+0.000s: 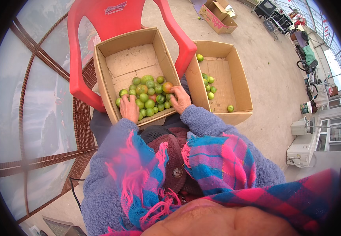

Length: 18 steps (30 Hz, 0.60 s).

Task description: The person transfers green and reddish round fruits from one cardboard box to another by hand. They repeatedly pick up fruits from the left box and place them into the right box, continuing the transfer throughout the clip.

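Observation:
A cardboard box [135, 59] sits tilted in front of me on the seat of a red plastic armchair [117, 17]. Its near half holds a heap of round green fruit [149, 103], apparently unripe tomatoes, a few of them turning orange-red. My left hand [129, 108] reaches over the near left side of the heap, fingertips down among the fruit. At the right wall, my right hand [181, 99] touches the fruit beside an orange-red one [167, 87]. The fingertips of both hands are partly hidden, so a firm grip cannot be made out.
Right of the chair stands a second cardboard box [242, 85] with several green fruits [211, 95] inside. A printed carton [217, 22] lies farther off on the concrete floor [264, 88]. Close on the left is a woven-framed panel [46, 118]. Bicycles [309, 66] line the far right.

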{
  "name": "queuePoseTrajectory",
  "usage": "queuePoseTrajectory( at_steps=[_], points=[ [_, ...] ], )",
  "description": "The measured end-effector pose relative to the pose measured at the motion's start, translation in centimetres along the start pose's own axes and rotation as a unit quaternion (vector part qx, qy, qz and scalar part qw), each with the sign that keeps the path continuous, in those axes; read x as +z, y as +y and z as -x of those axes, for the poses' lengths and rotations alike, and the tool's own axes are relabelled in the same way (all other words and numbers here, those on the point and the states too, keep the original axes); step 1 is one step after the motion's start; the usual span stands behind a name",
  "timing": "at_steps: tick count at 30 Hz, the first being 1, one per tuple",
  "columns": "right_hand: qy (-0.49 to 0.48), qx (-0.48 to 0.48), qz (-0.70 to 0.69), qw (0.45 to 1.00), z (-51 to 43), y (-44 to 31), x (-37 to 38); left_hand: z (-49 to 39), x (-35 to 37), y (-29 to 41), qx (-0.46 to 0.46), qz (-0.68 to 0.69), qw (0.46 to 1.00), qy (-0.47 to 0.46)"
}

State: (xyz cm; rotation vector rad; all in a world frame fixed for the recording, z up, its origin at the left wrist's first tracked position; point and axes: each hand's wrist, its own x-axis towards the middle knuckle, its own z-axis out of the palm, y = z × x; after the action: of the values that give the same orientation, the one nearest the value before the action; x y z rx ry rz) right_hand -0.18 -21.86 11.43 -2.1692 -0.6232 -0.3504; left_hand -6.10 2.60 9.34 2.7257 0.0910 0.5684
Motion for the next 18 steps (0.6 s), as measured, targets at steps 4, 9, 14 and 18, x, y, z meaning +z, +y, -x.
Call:
queuePoseTrajectory(
  at_steps=[4,9,14,18],
  points=[
    [-0.113,0.017,-0.065,0.991,0.6,-2.0,1.1,0.0,-0.8,1.4,-0.038,0.151,0.988,-0.014],
    [-0.217,0.041,-0.178,0.959,0.7,-3.8,1.4,-0.3,-1.0,3.4,-0.084,0.432,0.888,-0.135],
    [-0.220,0.019,-0.160,0.962,0.7,-3.9,1.6,-0.3,-1.5,3.9,-0.055,0.420,0.886,-0.191],
    [-0.139,0.023,-0.148,0.979,-0.2,-2.3,0.7,-0.8,-1.5,3.2,0.082,0.235,0.966,-0.070]
  ],
)
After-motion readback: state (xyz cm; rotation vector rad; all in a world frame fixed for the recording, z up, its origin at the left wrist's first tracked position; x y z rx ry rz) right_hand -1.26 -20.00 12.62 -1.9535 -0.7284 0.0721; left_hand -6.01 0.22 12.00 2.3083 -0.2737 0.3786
